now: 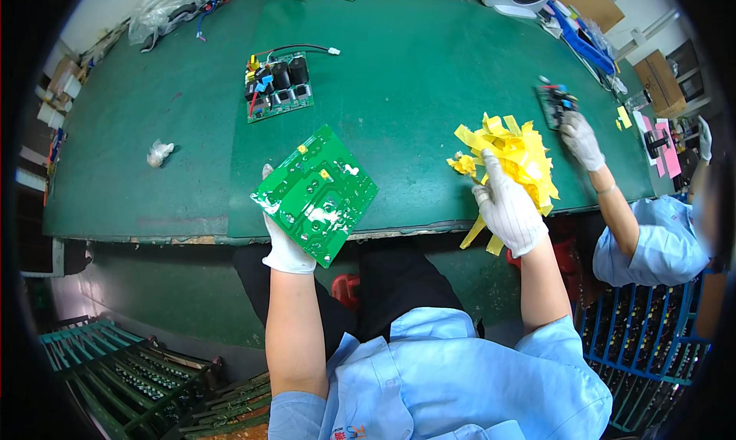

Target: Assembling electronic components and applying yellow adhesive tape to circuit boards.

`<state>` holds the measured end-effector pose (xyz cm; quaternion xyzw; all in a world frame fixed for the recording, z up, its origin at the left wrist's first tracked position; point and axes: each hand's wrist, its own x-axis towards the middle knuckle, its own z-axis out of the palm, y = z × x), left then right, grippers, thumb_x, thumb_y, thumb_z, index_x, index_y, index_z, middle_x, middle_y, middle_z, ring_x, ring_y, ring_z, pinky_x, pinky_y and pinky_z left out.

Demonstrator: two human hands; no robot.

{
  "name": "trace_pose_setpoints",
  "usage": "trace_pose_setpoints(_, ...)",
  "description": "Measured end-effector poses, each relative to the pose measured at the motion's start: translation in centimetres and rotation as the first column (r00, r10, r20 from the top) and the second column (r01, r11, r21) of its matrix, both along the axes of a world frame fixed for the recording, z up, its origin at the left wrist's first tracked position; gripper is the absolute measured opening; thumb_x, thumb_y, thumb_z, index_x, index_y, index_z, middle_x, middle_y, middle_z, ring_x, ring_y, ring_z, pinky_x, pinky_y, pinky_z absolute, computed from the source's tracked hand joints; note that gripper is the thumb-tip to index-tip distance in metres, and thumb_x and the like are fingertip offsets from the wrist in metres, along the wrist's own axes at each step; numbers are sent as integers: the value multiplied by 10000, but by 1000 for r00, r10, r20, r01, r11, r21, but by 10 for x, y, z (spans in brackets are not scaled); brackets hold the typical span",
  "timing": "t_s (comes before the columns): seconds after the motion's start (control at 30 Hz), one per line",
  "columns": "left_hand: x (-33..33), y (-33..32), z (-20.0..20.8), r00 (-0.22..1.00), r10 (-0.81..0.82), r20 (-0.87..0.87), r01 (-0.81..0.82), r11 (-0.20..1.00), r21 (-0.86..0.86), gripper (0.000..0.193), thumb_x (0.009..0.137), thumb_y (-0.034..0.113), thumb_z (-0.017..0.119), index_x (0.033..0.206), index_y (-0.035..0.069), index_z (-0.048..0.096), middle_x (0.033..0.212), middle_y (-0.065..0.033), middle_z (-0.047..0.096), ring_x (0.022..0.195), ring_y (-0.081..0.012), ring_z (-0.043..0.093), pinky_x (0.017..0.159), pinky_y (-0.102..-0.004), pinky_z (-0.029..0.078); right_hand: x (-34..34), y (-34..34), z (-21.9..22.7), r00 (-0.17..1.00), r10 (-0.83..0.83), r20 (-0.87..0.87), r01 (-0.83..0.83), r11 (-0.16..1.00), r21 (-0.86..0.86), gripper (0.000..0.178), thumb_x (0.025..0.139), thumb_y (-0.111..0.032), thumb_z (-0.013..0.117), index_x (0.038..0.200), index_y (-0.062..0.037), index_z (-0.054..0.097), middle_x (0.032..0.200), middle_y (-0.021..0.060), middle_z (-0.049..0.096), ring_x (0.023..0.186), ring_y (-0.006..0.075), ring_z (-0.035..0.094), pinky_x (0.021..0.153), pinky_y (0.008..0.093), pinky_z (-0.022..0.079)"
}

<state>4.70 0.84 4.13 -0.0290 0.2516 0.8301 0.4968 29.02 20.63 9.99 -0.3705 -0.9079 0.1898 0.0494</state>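
My left hand [285, 244], in a white glove, grips a green circuit board [318, 195] by its left side, above the table's near edge. The board is tilted, its solder side with shiny silver patches facing up. Most of that hand's fingers are hidden beneath it. My right hand [507, 214], also gloved, lies over a heap of crumpled yellow tape strips [525, 152]. Its index finger stretches forward and its thumb stands apart; the other fingers are partly out of sight. Beside the fingertips is a small yellow wad [462, 164].
Another circuit board [280, 87] with tall black capacitors and a cable lies farther back on the green table [383, 80]. A crumpled white wad [159, 153] sits left. At right, a co-worker's gloved hand [583, 139] touches a board [553, 106]. Racks [130, 375] stand below left.
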Motion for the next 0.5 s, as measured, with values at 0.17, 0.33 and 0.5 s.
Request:
trace_pose_setpoints(0.17, -1, 9, 4, 969, -186, 162, 128, 940, 317, 710, 976, 633, 402, 1427, 90, 484, 1358, -169, 571, 1213, -367, 572, 1031, -535, 462, -26, -30, -15, 926, -24, -377, -41, 986, -164, 479, 945, -149, 585, 1362, 32, 437, 1010, 274, 661, 921, 422, 663, 800, 458, 528)
trace_pose_setpoints(0.33, -8, 2, -10, 926, -274, 261, 181, 926, 331, 722, 974, 666, 384, 1411, 105, 504, 1313, -155, 608, 1150, -355, 618, 957, -528, 520, -80, -70, -25, 815, 182, -550, -315, 936, -157, 532, 941, -83, 546, 1433, 32, 377, 922, 199, 642, 802, 380, 643, 740, 451, 519)
trace_pose_setpoints(0.5, -6, 2, -5, 985, -165, 50, 162, 984, 71, 736, 971, 679, 372, 1415, 107, 504, 1311, -152, 611, 1136, -343, 629, 932, -518, 536, -94, -70, -28, 722, 102, -684, -513, 742, -431, 561, 953, -60, 501, 1484, 27, 342, 891, 125, 578, 720, 257, 568, 704, 368, 502)
